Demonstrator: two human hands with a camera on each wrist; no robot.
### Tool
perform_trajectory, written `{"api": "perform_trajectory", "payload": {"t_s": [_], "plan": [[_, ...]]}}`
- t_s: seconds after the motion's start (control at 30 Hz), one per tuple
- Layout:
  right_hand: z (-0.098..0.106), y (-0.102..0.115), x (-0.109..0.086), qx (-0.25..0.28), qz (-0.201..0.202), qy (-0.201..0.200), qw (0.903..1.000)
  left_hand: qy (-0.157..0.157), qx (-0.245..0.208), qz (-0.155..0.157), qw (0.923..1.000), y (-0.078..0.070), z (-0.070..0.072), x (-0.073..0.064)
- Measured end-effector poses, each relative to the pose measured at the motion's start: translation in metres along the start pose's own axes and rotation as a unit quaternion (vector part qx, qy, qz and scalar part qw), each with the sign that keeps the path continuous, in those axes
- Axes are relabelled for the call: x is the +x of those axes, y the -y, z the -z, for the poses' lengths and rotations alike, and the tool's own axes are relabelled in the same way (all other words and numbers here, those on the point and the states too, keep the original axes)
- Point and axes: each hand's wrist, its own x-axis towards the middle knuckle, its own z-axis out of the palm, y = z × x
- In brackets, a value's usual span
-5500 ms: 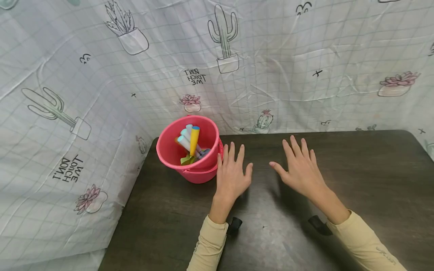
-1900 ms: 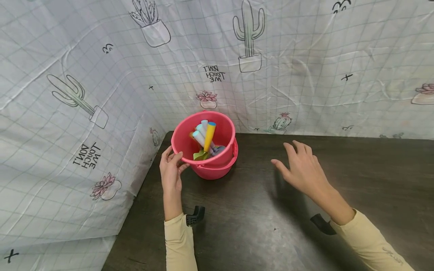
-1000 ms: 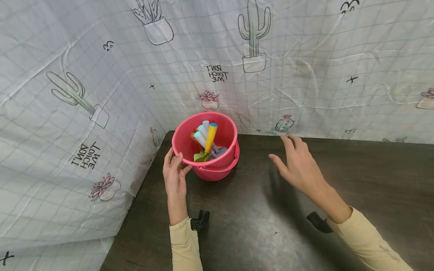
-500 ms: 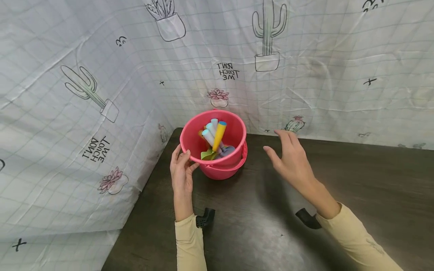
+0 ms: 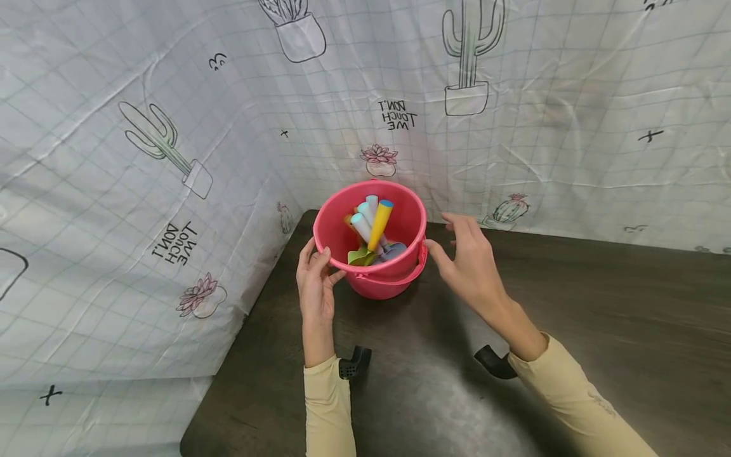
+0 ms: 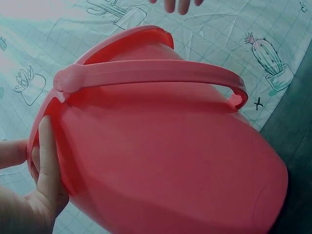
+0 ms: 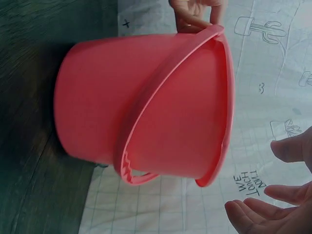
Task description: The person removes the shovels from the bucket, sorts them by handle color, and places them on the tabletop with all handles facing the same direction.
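A pink plastic bucket (image 5: 377,289) stands upright on the dark table, its handle (image 5: 412,277) hanging down on the side. Inside lean several toy tools: a yellow handle (image 5: 379,230) with a blue end, pale handles (image 5: 361,223) with light-blue ends, a green piece (image 5: 360,256) and a grey-purple one (image 5: 395,251). My left hand (image 5: 316,285) holds the bucket's left rim, thumb on one side and fingers on the other. Close by the right rim is my right hand (image 5: 471,263), thumb and fingers spread; the right wrist view shows its fingers (image 7: 273,209) apart from the rim.
A white grid-patterned curtain (image 5: 571,146) with cactus prints hangs behind and to the left of the table (image 5: 617,304). Black mounts sit at the left wrist (image 5: 355,363) and the right wrist (image 5: 494,363).
My left hand has gone from the bucket's right side to its left rim and holds it. My right hand has moved left, up to the right rim. The head view has turned left.
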Motion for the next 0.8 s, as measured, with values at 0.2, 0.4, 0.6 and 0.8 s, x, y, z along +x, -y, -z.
{"api": "perform_trajectory", "payload": {"t_s": [0.2,0.4,0.6,0.8], "plan": [[-0.005,0.005,0.006,0.001,0.006,0.006,1.0,0.0,-0.002,-0.003,1.0,0.002,0.0,0.001],[-0.009,0.007,0.011,-0.003,0.015,0.018,0.9997,0.002,-0.003,-0.007,1.0,0.002,0.001,0.002],[-0.015,0.01,0.017,-0.01,0.023,0.037,0.999,-0.002,-0.006,-0.008,1.0,0.002,0.002,0.003],[-0.022,0.012,0.023,-0.007,0.022,0.049,0.9986,-0.001,-0.004,-0.009,1.0,0.003,0.002,0.003]]}}
